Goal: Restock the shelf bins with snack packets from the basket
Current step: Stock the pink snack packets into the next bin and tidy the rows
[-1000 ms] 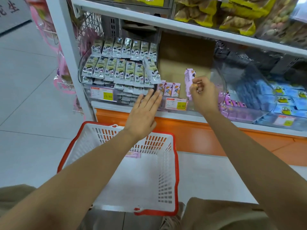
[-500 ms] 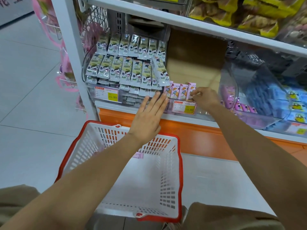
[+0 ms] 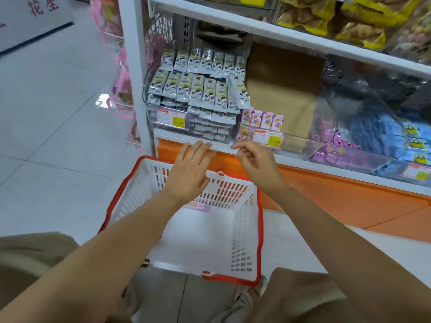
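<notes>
— While both hands are raised between basket and shelf, is anything gripped?

— Nothing is seen to be gripped. The left hand (image 3: 191,169) is held flat, fingers straight, above the far rim of the basket (image 3: 259,229), with its fingertips near the white shelf edge (image 3: 168,137). The right hand (image 3: 256,165) is held just beside it, fingers loosely curled and empty.

— And where are the snack packets to be found?

— One pink packet (image 3: 198,207) is seen lying in the basket against the far wall, partly hidden by the left wrist. Four more pink packets (image 3: 262,119) are stood upright in a row at the front left of the middle bin (image 3: 300,145), behind a price label (image 3: 268,139). Grey-green packets (image 3: 198,89) are stacked to their left. Purple packets (image 3: 335,153) and blue packets (image 3: 396,134) are laid in the bins to the right.
</notes>
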Action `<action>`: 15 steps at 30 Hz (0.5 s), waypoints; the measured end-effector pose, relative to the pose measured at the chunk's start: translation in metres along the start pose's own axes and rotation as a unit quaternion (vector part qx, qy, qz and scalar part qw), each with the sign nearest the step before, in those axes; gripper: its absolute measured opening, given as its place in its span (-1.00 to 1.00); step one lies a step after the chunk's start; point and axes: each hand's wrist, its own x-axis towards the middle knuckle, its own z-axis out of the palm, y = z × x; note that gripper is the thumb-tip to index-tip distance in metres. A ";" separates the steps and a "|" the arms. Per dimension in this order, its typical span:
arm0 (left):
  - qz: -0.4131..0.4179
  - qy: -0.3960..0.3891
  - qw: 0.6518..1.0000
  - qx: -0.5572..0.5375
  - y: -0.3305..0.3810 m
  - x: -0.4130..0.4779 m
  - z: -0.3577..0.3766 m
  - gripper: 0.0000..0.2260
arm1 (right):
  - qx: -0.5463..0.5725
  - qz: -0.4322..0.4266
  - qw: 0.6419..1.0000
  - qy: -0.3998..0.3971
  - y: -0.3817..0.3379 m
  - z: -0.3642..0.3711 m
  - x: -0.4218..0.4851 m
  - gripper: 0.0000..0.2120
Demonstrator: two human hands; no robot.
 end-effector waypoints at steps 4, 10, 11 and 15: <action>-0.094 -0.078 0.993 -0.002 -0.039 -0.055 0.015 -0.48 | -0.030 0.013 0.995 -0.099 0.017 0.068 -0.022 -0.78; -0.217 -0.207 0.954 0.023 -0.091 -0.126 0.049 -0.41 | -0.035 0.043 0.978 -0.202 0.035 0.155 -0.040 -0.79; -0.226 -0.213 0.950 0.030 -0.098 -0.135 0.054 -0.39 | -0.037 0.048 0.974 -0.217 0.038 0.168 -0.042 -0.79; -0.254 -0.237 0.938 0.017 -0.123 -0.161 0.076 -0.33 | -0.021 0.097 0.952 -0.291 0.053 0.219 -0.048 -0.69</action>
